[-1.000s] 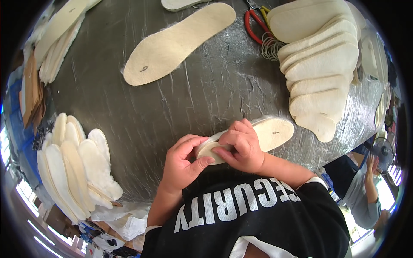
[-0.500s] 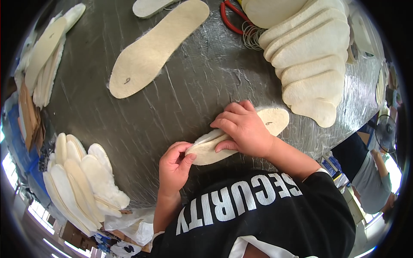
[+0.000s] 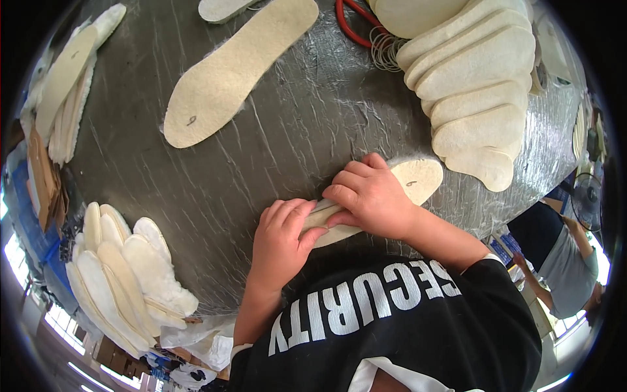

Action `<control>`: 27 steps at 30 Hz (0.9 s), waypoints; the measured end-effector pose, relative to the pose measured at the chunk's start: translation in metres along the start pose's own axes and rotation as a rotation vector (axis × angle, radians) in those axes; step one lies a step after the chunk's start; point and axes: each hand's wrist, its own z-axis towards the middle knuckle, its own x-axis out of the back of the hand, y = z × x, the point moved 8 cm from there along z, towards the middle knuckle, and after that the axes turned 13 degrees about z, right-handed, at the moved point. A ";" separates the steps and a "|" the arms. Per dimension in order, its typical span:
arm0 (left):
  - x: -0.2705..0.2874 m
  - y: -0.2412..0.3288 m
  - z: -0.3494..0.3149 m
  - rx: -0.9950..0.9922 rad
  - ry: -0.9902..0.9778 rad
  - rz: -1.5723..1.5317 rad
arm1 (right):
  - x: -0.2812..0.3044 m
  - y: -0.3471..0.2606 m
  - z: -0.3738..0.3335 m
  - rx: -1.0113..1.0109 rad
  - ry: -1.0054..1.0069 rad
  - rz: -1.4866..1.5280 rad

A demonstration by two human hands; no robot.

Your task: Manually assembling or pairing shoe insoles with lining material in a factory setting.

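Our left hand (image 3: pixel 284 235) closes its thumb and fingers over the left end of a long, cream-coloured, felt-like insole (image 3: pixel 418 181) with whitish fuzz along its far edge, and our right hand (image 3: pixel 375 199) grips the same insole around its middle. The hands sit close beside each other, both clamped on the piece, which lies at the near side of the dark grey, film-wrapped tabletop (image 3: pixel 261 163); its rounded right end, bearing a small dark mark, sticks out past our right hand. Below, we see our black shirt with white lettering (image 3: pixel 405 326). Farther out, a flat, cream, sole-shaped felt insole (image 3: pixel 238 72) lies slantwise, well apart from our hands. To our right is an overlapping row of cream felt insoles (image 3: pixel 473 85), with a tangle of thin, greyish rings (image 3: pixel 385 52) and a red looped handle (image 3: pixel 353 29) near its far end. To our left lies a heap of cream and white fleecy insoles (image 3: pixel 121 274), and beyond it a narrow stack of cream insoles (image 3: pixel 65 88). At the far right, a person in a grey top (image 3: pixel 571 274) is near a round, dark fan (image 3: pixel 586 201).
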 end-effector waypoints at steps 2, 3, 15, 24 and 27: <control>-0.002 0.000 0.000 -0.007 0.014 0.059 | 0.005 0.003 -0.002 -0.022 -0.006 -0.041; -0.003 0.000 0.000 -0.008 0.011 0.055 | 0.008 0.007 -0.004 -0.048 -0.010 -0.085; -0.008 0.003 -0.001 0.024 -0.085 0.010 | 0.009 0.013 -0.011 -0.093 -0.088 -0.101; -0.017 0.023 0.008 -0.080 -0.114 0.087 | 0.007 0.010 -0.011 -0.054 -0.071 -0.069; -0.025 0.019 0.007 -0.071 -0.151 0.052 | 0.003 0.009 -0.013 -0.026 -0.078 -0.060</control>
